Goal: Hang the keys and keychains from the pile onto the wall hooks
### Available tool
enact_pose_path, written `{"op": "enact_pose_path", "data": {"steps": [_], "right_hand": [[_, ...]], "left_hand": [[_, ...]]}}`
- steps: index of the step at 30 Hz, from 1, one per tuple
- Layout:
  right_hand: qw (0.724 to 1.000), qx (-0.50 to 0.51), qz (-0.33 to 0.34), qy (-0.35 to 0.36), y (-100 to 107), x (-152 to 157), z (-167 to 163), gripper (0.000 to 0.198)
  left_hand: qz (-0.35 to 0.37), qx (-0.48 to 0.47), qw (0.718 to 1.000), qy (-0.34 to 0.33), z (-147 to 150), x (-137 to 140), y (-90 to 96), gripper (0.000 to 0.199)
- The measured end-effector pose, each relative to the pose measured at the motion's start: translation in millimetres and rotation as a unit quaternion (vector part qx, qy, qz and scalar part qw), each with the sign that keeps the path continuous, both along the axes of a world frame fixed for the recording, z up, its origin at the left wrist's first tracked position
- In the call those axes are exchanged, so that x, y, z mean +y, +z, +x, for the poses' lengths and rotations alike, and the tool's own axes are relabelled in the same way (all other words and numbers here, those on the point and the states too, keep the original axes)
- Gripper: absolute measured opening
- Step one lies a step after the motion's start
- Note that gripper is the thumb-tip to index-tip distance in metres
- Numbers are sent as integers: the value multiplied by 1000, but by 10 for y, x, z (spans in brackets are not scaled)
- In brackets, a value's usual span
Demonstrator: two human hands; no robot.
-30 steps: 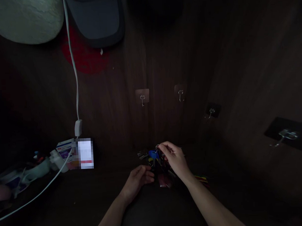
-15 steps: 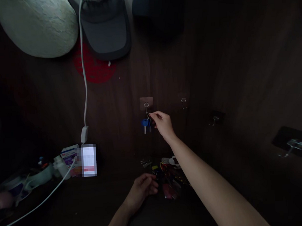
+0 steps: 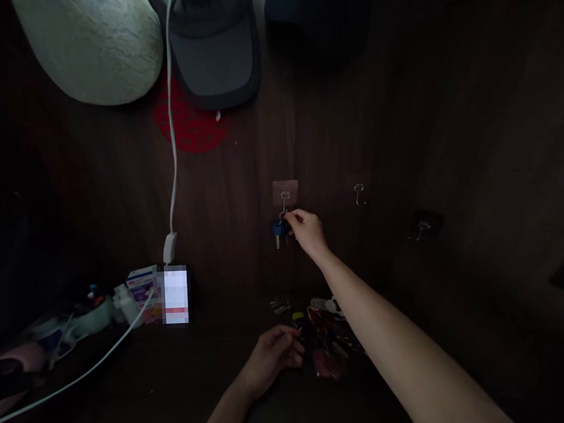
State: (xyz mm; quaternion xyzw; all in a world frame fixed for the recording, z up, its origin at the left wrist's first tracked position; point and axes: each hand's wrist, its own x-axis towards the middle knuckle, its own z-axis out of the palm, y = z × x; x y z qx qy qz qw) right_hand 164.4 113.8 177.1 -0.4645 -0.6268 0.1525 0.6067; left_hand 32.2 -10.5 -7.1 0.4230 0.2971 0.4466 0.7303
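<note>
My right hand [image 3: 307, 231] reaches to the wooden back panel and pinches the metal ring of a bunch of keys [image 3: 278, 229] with blue heads. The ring is up against the lower end of a metal adhesive hook [image 3: 285, 199] on a clear pad; whether it is over the hook's tip I cannot tell. Low over the dark surface is my left hand [image 3: 274, 355], its fingers loosely curled and apart, with nothing visible in them. Beside its fingertips lies a pile of small items, among them loose keys [image 3: 281, 307], a yellow-green piece [image 3: 298, 318] and a reddish item [image 3: 326, 363].
More hooks [image 3: 358, 192] are fixed to the right. Above hang a grey cap [image 3: 215, 58], a pale hat [image 3: 97, 51] and a dark one. A white cable [image 3: 172, 148] runs down past a lit, blurred screen [image 3: 176, 296], boxes, bottles [image 3: 127, 305] and a pale green cup [image 3: 93, 321].
The camera view has turned a little left, so everything sits further right. The key ring has come up closer to the hook in my right hand. My left hand stays by the pile.
</note>
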Motion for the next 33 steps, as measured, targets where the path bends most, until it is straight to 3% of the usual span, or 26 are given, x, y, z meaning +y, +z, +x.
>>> {"op": "enact_pose_path", "data": {"steps": [8,14,23,28,33], "right_hand": [[998,42,-27,27,-222,-43,67,28],[994,29,-91,46,-540,-197,174,23],[981,-109,-139,75,-1256,-703,408,23],[971,-187,-133,65,-1432,-1000,526,25],[965,-244,-92,9,-1566,-1184,610,23]], "left_hand": [[4,-4,1000,-5,-9,21,-33,35],[8,2,1000,-7,-17,23,-35,35],[13,4,1000,-7,-22,23,-50,33],[15,8,1000,-7,-27,10,-35,30],[22,20,1000,6,-14,-28,0,32]]}}
